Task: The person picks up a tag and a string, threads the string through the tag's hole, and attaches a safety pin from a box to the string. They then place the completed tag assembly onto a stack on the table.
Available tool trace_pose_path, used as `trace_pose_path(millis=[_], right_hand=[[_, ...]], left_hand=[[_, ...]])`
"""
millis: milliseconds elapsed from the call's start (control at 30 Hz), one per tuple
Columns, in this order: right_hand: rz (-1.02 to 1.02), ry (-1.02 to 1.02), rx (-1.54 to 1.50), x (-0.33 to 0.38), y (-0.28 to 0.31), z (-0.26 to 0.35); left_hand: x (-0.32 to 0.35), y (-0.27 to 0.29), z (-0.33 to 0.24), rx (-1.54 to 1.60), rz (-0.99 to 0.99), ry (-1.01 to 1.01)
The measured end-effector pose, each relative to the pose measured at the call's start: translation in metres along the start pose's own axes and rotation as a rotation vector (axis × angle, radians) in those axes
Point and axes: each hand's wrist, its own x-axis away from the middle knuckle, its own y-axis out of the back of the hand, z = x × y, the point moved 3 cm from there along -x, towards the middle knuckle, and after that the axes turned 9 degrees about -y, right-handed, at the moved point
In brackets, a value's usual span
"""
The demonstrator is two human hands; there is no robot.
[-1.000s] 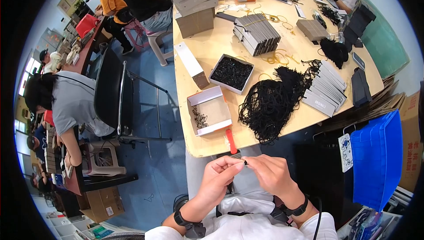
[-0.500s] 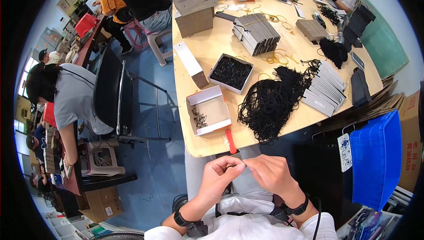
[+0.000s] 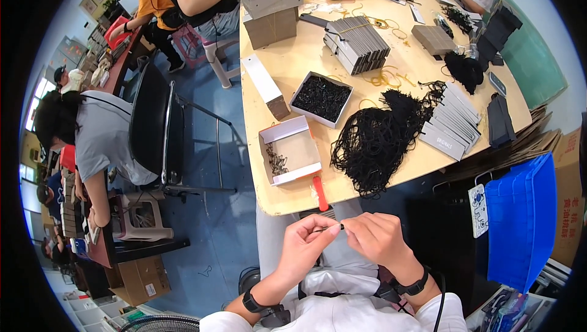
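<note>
Over my lap, just off the near table edge, both hands meet at the fingertips. My left hand (image 3: 306,239) is closed in a pinch, with a thin dark strand showing beside its thumb. At its thumb tip sits a small black piece (image 3: 342,227), too small to name. My right hand (image 3: 378,237) pinches at the same piece, its fingers curled. Nearest on the table are a red-handled tool (image 3: 320,194), an open box (image 3: 298,173) with small brownish metal pieces, and a pile of black cords (image 3: 373,142).
A box of small black parts (image 3: 321,101) stands beside a long white box (image 3: 264,86). Grey tags (image 3: 449,130) lie fanned at the right; a bundle of grey cards (image 3: 356,44) is behind. A blue bin (image 3: 523,222) stands right. Co-workers sit left and far right.
My hands stay together in nearly the same place; the small black piece now shows more plainly between the fingertips. Co-workers at the back left have shifted their arms.
</note>
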Motion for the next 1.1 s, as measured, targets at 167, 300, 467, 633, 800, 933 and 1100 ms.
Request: trace_pose_path(millis=[167, 300, 467, 633, 800, 933, 1100], right_hand=[[-0.04, -0.011, 0.024, 0.004, -0.007, -0.001], [-0.121, -0.018, -0.002, 0.009, -0.013, -0.006], [-0.104, -0.051, -0.086, 0.01, -0.013, -0.005], [-0.071, -0.078, -0.121, 0.014, -0.014, -0.006], [-0.051, -0.044, -0.087, 0.011, -0.01, -0.007], [-0.009, -0.165, -0.366, 0.01, -0.012, -0.013], [0.084, -0.394, -0.615, 0.01, -0.013, -0.009]], left_hand=[[0.002, -0.006, -0.007, -0.363, -0.027, -0.256], [-0.002, -0.006, -0.006, -0.349, -0.019, -0.252], [-0.002, -0.001, -0.004, -0.195, -0.008, -0.129], [0.0, -0.001, -0.005, -0.25, 0.0, -0.13], [0.005, -0.003, -0.007, -0.537, -0.012, -0.273], [0.002, 0.0, -0.007, -0.461, 0.008, -0.231], [0.001, 0.001, -0.007, -0.417, 0.035, -0.211]])
